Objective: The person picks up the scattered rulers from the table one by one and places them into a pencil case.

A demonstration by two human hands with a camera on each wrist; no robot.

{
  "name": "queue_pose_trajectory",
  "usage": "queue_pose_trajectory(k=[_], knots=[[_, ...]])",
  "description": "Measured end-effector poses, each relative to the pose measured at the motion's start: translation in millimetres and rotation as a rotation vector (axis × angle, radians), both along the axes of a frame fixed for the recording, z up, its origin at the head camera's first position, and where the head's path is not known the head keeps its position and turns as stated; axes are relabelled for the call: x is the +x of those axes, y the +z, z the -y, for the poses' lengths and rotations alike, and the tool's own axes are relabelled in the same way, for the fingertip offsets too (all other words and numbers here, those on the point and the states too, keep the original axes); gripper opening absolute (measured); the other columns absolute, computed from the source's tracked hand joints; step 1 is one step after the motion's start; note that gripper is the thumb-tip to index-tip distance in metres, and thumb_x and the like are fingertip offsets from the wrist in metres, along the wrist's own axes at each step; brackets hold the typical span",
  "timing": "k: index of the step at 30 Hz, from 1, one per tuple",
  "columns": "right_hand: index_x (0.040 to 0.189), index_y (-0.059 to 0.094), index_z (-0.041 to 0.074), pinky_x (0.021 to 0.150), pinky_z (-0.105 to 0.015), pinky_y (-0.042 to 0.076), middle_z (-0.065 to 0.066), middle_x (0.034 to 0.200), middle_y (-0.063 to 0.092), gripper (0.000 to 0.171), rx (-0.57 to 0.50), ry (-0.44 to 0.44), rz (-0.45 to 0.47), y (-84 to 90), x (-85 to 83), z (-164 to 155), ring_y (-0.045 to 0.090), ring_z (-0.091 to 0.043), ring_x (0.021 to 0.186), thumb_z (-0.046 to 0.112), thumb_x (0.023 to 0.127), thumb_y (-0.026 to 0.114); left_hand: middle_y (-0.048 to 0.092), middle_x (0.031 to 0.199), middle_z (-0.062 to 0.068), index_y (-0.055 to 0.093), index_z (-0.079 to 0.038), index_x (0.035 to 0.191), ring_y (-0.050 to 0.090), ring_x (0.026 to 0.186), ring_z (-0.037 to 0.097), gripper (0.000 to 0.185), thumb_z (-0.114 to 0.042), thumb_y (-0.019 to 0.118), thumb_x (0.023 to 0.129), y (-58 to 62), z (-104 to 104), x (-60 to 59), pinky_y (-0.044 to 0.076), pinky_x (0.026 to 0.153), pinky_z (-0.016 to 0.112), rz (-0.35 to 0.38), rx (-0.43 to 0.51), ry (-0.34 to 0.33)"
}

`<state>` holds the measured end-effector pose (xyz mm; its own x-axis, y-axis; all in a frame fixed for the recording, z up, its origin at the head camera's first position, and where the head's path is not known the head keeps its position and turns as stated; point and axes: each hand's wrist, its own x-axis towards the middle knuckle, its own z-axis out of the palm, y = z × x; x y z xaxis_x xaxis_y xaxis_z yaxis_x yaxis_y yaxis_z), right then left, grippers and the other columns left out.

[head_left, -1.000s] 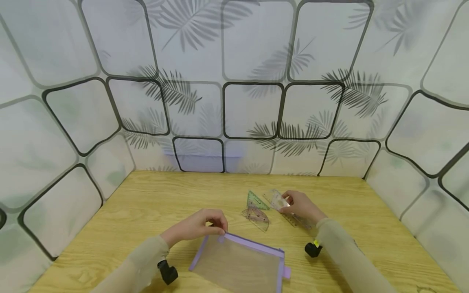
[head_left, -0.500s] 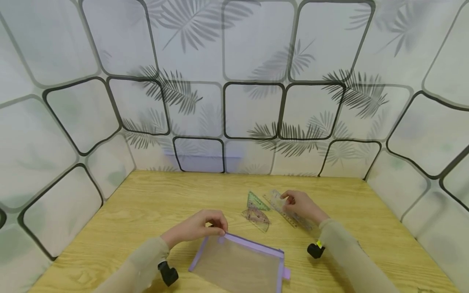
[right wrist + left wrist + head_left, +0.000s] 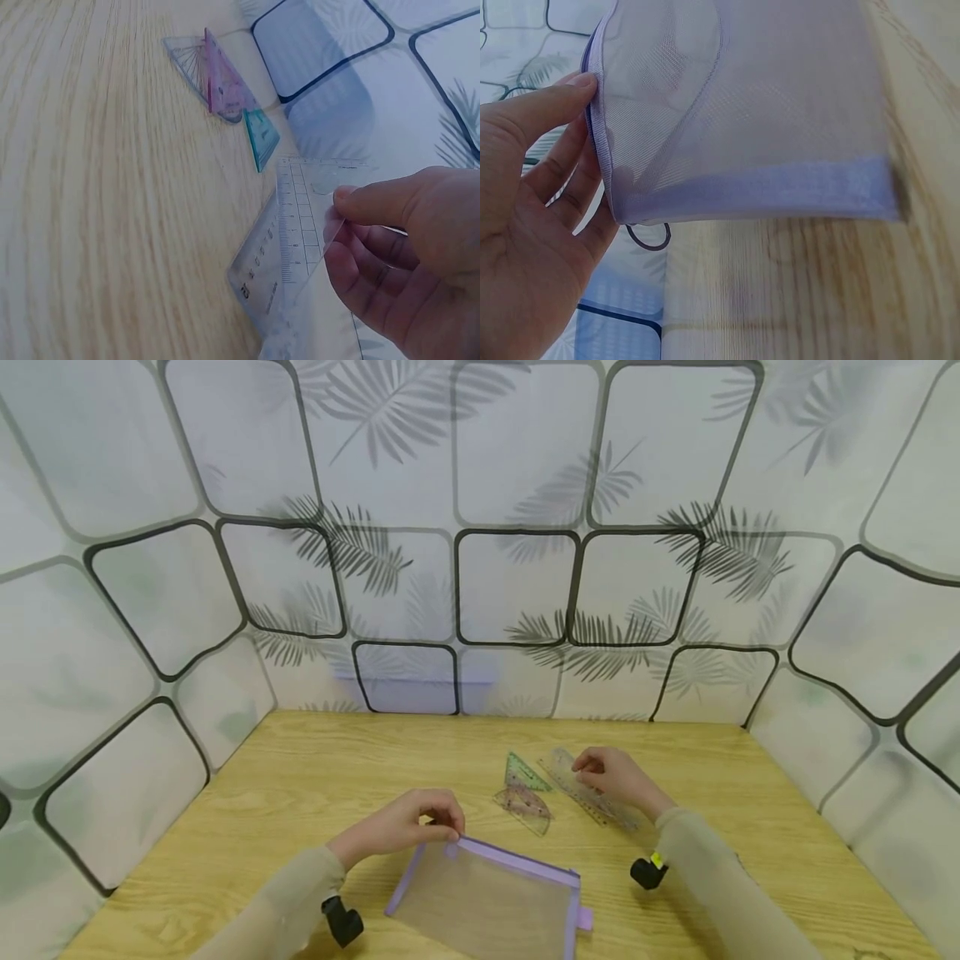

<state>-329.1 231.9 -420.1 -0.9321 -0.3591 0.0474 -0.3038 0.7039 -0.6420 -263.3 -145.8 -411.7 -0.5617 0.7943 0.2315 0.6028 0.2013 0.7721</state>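
Observation:
A purple mesh zip pouch (image 3: 489, 897) lies near the table's front edge, and my left hand (image 3: 405, 823) pinches its upper left corner. In the left wrist view the thumb and fingers (image 3: 562, 112) hold the pouch (image 3: 735, 105) by its edge, mouth slightly parted. My right hand (image 3: 611, 774) pinches a clear straight ruler (image 3: 581, 785), its far end lifted off the table. The right wrist view shows the ruler (image 3: 289, 240) tilted up between thumb and fingers (image 3: 367, 206). A green set square (image 3: 521, 771) and a pinkish protractor (image 3: 525, 803) lie just left of the ruler.
The wooden table (image 3: 315, 768) is walled on three sides by white panels printed with leaves and dark frames (image 3: 517, 585). Small black wrist mounts (image 3: 645, 872) sit under both sleeves. In the right wrist view the set squares (image 3: 240, 105) lie beyond the ruler.
My right hand has slid slightly back along the ruler and raised its far end. The left hand and the pouch have stayed put.

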Motion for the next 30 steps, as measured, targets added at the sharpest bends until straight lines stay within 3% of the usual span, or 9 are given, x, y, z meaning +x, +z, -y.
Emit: queue_pose_trajectory(k=[6, 14, 22, 30], knots=[[0.112, 0.067, 0.002, 0.061, -0.033, 0.056, -0.012, 0.094, 0.069, 0.019, -0.049, 0.008, -0.006, 4.7, 5.0, 3, 0.063, -0.020, 0.069, 0.014, 0.098, 0.062, 0.066, 0.098, 0.011, 0.066, -0.010, 0.103, 0.053, 0.075, 0.001, 0.013, -0.021, 0.062, 0.098, 2.1, -3, 0.8, 0.048, 0.068, 0.023, -0.012, 0.010, -0.002], [0.115, 0.065, -0.003, 0.062, -0.033, 0.058, -0.022, 0.098, 0.069, 0.024, -0.182, 0.047, 0.057, 7.6, 18.5, 16, 0.066, -0.026, 0.074, 0.013, 0.098, 0.062, 0.066, 0.097, 0.011, 0.066, -0.010, 0.102, 0.054, 0.076, 0.000, 0.012, -0.020, 0.062, 0.098, 0.3, -5, 0.9, 0.048, 0.067, 0.022, -0.032, 0.017, -0.009], [0.125, 0.057, -0.008, 0.065, -0.035, 0.059, -0.030, 0.103, 0.066, 0.033, -0.296, 0.126, 0.117, 13.8, 30.9, 32, 0.067, -0.034, 0.082, 0.011, 0.098, 0.060, 0.066, 0.097, 0.010, 0.066, -0.011, 0.101, 0.051, 0.075, -0.001, 0.011, -0.021, 0.062, 0.098, 1.8, -7, 1.6, 0.047, 0.067, 0.022, -0.038, 0.008, 0.005], [0.129, 0.055, -0.005, 0.069, -0.036, 0.060, -0.028, 0.108, 0.065, 0.035, -0.333, 0.220, 0.174, 16.7, 35.5, 47, 0.067, -0.029, 0.084, 0.012, 0.099, 0.059, 0.067, 0.097, 0.010, 0.066, -0.011, 0.102, 0.053, 0.076, -0.001, 0.012, -0.021, 0.063, 0.097, 1.4, -9, 1.9, 0.048, 0.067, 0.022, -0.041, 0.009, 0.005]])
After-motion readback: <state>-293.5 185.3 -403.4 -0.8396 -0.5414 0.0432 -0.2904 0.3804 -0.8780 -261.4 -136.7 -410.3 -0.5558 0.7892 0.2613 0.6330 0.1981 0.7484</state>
